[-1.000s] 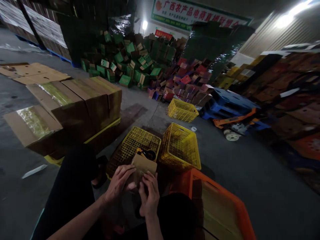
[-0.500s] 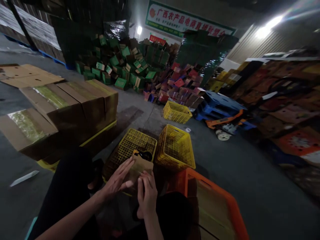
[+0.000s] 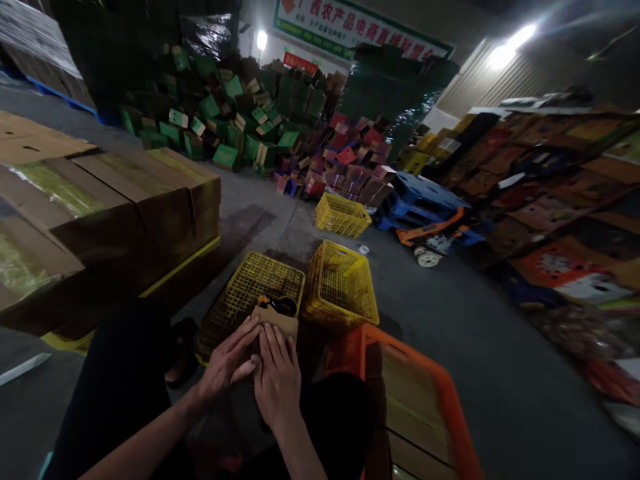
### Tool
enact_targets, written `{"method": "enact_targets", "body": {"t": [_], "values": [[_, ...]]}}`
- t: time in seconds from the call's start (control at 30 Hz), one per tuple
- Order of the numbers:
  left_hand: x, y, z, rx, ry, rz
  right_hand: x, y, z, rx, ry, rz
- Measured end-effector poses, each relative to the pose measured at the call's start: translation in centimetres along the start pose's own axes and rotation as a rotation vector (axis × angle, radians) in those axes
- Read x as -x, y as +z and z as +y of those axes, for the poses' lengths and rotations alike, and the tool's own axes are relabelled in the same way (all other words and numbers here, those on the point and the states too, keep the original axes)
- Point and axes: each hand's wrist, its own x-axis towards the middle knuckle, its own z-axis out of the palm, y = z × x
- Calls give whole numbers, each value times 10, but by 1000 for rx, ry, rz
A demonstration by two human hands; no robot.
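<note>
A small brown cardboard box (image 3: 281, 322) is in front of me, largely covered by my hands. My left hand (image 3: 227, 363) lies along its left side, fingers stretched out and thumb apart. My right hand (image 3: 277, 373) rests flat on the box's top with straight fingers, beside the left fingertips. Just behind the box sits a dark and orange object (image 3: 277, 305) that looks like a tape dispenser, on or above an upturned yellow plastic crate (image 3: 253, 277). What supports the box is hidden beneath my hands.
Beside it stands an upright yellow crate (image 3: 345, 283), with another yellow crate (image 3: 343, 215) beyond. An orange crate (image 3: 445, 380) holding cardboard boxes is at my right. Large taped cartons (image 3: 135, 193) stand left. Farther off are a pallet jack (image 3: 433, 233) and piled green boxes (image 3: 227, 155).
My right hand has flattened and slid forward and left over the box top, closer to my left hand. The whole view has shifted slightly.
</note>
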Motion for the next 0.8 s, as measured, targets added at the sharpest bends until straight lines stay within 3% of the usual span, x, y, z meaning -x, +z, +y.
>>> {"method": "enact_targets", "body": {"t": [0.23, 0.43, 0.6, 0.8], "values": [[5, -2, -4, -200, 109, -22, 9, 9, 5, 33, 45, 16], [3, -7, -1, -360, 99, -76, 17, 9, 21, -8, 126, 57], [6, -4, 0, -351, 76, -71, 31, 11, 32, -143, 260, 97], [5, 0, 4, -260, 46, -12, 33, 20, 23, -333, 464, 120]]}}
